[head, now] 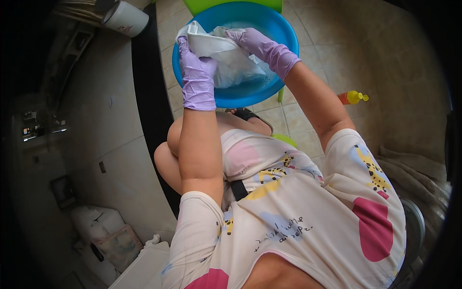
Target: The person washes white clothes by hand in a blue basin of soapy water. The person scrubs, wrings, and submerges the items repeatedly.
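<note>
Both my hands wear lilac rubber-type gloves and hold a wet white cloth (231, 59) over a round blue plastic basin (195, 98). My left hand (196, 67) grips the cloth's hemmed edge at the basin's left side, thumb upward. On the other side my right hand (252, 41) has its fingers closed on a bunched part of the cloth; its fingertips are partly hidden by the folds. The cloth's lower part hangs down into the soapy water (265, 77), where some foam shows.
A bright green plastic stool (234, 4) supports or stands behind the basin; which is unclear. On the tiled floor (299, 115) to the right lies or stands a bottle with a yellow cap (355, 97). A white bucket (126, 20) is at the upper left, beside a black floor strip (148, 90).
</note>
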Action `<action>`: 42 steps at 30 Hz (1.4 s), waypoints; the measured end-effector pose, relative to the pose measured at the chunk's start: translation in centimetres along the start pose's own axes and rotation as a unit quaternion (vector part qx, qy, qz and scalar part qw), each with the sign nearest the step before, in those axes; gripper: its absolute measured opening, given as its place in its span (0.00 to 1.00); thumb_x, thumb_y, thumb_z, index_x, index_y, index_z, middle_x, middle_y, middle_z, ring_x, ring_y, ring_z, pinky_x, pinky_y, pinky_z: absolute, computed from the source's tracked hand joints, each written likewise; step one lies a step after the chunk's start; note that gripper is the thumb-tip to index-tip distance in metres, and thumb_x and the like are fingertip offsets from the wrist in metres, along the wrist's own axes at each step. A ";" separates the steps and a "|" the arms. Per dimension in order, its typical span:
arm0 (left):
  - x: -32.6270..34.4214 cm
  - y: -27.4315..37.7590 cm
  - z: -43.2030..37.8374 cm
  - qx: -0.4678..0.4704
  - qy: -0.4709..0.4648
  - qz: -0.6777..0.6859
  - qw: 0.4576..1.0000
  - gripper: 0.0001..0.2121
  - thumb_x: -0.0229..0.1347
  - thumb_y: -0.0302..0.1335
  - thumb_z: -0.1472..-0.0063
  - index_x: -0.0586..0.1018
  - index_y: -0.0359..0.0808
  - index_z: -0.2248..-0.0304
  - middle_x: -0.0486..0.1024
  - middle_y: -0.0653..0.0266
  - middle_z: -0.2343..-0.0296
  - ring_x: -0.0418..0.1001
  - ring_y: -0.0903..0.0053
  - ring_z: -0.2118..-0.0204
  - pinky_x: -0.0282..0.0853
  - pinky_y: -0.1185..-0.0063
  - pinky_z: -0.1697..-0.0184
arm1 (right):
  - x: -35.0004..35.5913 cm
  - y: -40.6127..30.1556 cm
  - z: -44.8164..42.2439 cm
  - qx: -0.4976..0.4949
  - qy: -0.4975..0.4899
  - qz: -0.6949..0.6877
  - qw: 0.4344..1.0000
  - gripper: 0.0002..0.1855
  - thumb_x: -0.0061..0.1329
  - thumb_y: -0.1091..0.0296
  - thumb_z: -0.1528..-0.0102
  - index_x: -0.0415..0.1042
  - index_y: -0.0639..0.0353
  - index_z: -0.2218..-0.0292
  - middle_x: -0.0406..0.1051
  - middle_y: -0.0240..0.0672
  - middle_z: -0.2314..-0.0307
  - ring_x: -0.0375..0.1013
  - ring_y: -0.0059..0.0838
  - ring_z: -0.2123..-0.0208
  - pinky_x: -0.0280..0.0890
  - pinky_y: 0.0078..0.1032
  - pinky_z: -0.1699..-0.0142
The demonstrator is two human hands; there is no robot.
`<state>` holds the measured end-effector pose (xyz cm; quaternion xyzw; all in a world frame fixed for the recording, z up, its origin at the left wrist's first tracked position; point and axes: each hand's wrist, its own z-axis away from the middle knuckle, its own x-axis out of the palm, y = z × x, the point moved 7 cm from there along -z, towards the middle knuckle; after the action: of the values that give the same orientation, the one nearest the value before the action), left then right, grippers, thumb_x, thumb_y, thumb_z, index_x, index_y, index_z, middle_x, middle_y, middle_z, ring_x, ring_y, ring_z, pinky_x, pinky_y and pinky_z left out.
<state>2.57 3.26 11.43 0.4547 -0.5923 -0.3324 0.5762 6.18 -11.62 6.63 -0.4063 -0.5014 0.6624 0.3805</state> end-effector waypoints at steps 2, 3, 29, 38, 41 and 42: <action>-0.6 -0.7 -0.4 -0.039 -0.004 0.092 0.995 0.22 0.56 0.25 0.51 0.65 0.36 0.56 0.67 0.57 0.60 0.69 0.69 0.60 0.67 0.74 0.57 | 0.0 -0.1 0.4 0.017 -0.015 -0.050 0.999 0.23 0.38 0.47 0.45 0.71 0.60 0.65 0.69 0.29 0.77 0.63 0.21 0.76 0.60 0.19 0.70; -0.5 -1.2 -0.4 -0.076 0.005 0.159 0.984 0.20 0.53 0.28 0.48 0.64 0.37 0.55 0.67 0.57 0.59 0.68 0.69 0.59 0.67 0.73 0.57 | 0.0 0.0 0.6 0.027 -0.021 -0.074 0.997 0.22 0.39 0.48 0.45 0.71 0.61 0.66 0.68 0.30 0.78 0.63 0.22 0.76 0.60 0.19 0.70; 3.3 -1.3 0.9 -0.067 -0.163 -0.197 0.964 0.16 0.50 0.32 0.42 0.69 0.33 0.56 0.70 0.63 0.62 0.69 0.77 0.62 0.66 0.81 0.59 | -0.2 -3.3 -0.4 -0.023 -0.058 -0.250 0.966 0.42 0.53 0.41 0.57 0.59 0.64 0.51 0.63 0.41 0.57 0.63 0.31 0.55 0.58 0.25 0.50; 3.3 1.3 1.1 -0.062 -0.062 -0.132 0.987 0.12 0.51 0.26 0.44 0.73 0.32 0.60 0.73 0.67 0.66 0.69 0.83 0.65 0.64 0.83 0.58 | -6.4 -10.3 1.5 -0.162 0.058 0.007 0.985 0.31 0.56 0.58 0.57 0.64 0.63 0.55 0.68 0.39 0.61 0.67 0.30 0.59 0.59 0.24 0.51; -0.3 1.6 -0.7 -0.010 0.009 -0.166 0.986 0.14 0.51 0.27 0.44 0.72 0.33 0.58 0.72 0.67 0.65 0.68 0.84 0.64 0.62 0.83 0.57 | -6.5 -16.5 2.6 -0.230 -0.007 -0.070 0.971 0.32 0.59 0.63 0.60 0.64 0.67 0.55 0.67 0.38 0.61 0.66 0.24 0.59 0.60 0.20 0.54; -0.2 1.4 -0.8 0.011 -0.012 -0.155 0.988 0.17 0.52 0.28 0.45 0.69 0.33 0.56 0.71 0.66 0.63 0.66 0.84 0.61 0.61 0.84 0.56 | -6.7 -18.0 3.2 -0.241 -0.004 -0.051 0.969 0.32 0.59 0.63 0.60 0.64 0.67 0.55 0.67 0.38 0.61 0.66 0.24 0.59 0.60 0.20 0.54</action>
<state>3.15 4.06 12.75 0.5432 -0.5251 -0.4171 0.5052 7.50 -15.11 25.76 -0.4568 -0.6682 0.5032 0.3026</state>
